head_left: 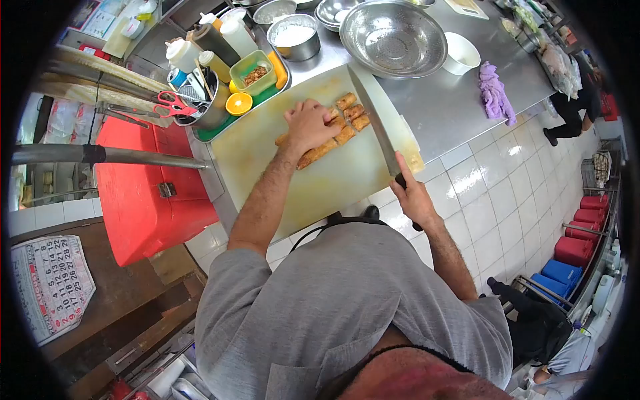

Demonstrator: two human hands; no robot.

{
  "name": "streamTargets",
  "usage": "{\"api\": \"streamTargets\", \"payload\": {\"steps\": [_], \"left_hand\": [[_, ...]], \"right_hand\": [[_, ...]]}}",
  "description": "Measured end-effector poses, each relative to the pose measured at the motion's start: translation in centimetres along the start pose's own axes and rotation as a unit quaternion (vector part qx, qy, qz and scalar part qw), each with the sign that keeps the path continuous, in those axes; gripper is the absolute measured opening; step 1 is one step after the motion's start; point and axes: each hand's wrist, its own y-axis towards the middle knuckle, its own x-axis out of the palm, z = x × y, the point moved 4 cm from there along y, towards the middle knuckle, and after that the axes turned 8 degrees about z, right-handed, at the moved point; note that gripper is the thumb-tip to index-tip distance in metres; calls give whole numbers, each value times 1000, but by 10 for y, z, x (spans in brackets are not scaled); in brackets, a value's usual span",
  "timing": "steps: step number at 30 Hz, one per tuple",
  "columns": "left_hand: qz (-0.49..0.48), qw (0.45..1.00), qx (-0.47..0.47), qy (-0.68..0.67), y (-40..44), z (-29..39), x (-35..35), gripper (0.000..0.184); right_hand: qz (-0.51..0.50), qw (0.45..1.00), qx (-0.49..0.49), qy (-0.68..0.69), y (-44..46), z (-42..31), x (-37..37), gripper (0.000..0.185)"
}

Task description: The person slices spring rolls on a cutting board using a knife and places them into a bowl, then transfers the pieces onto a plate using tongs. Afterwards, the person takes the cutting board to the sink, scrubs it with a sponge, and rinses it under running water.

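Golden-brown rolls (pixel 313 155), some of them in short cut pieces, lie on a pale cutting board (pixel 247 157). My left hand (pixel 312 125) rests over the rolls with its fingers bent and hides part of them. In my right hand (pixel 415 199) is the dark handle of a long knife (pixel 379 123). The index finger of that hand lies along the knife. Its blade reaches over the board just right of the cut pieces, apart from my left hand.
A halved orange (pixel 239 103), a green tub (pixel 253 72) and squeeze bottles stand behind the board at the left. A large steel colander (pixel 393 39), a white bowl (pixel 461 53) and a purple cloth (pixel 494 93) are at the back. Other people's legs show at the right.
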Motion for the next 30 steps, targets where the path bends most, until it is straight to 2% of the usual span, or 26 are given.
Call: {"api": "streamTargets", "payload": {"steps": [2,3,5,9,11,14,18,20,24,29,30], "left_hand": [[-10,998,8,69,5,-1,11,28],[-12,998,7,64,-13,4,11,28],[36,998,16,48,-8,4,15,26],[74,995,46,40,-1,-1,25,27],[94,995,31,8,-1,-4,26,26],[98,993,54,33,-12,1,18,26],[88,992,62,72,-10,2,17,27],[128,985,80,78,-9,2,22,27],[138,988,49,38,-16,0,25,28],[151,987,-7,-48,-29,-42,-5,43],[86,995,-39,-23,-30,-56,-11,64]], "right_hand": [[-21,997,67,6,9,2,-4,68],[-21,997,72,2,-11,-2,-6,68],[-20,998,64,-6,-13,2,-10,68],[-2,998,55,0,-17,4,-10,68],[-18,995,102,-9,-21,-1,-13,68],[-11,997,76,-14,-27,3,-11,68],[-21,995,101,-9,-31,4,-7,67],[-23,995,101,4,-33,4,-5,67],[-14,996,88,-23,-34,4,-2,67],[2,998,-11,-62,-39,4,5,67],[-4,998,-13,-62,-40,1,7,67]]}}
